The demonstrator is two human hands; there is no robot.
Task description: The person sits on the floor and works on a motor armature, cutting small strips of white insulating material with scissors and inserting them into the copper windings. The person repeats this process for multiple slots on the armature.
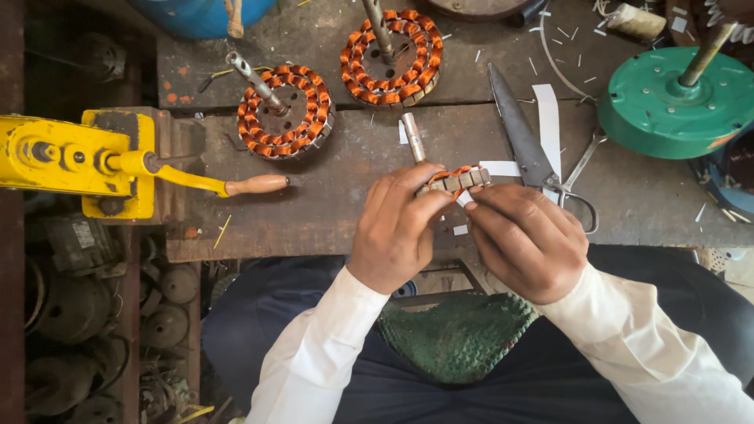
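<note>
Hands meet at the near edge of the worn wooden workbench, over the lap. Left hand grasps a small copper-wound stator ring on a steel shaft, fingers curled over its near rim so the slots face up and right; shaft points far, away from the body. Right hand pinches a small white paper strip between thumb and forefinger, touching the ring's rim, apparently at a slot. Holding the ring low and close likely steadies it for fine finger work.

Large steel scissors lie just right of the hands, beside long white paper strips, within easy reach. Two larger orange-wound stators rest farther back, shafts up, well apart from the hands. Yellow bench vise with a wooden-tipped handle sits at left. Green round motor housing stands far right. Green knitted cloth covers the lap, probably catching scraps.
</note>
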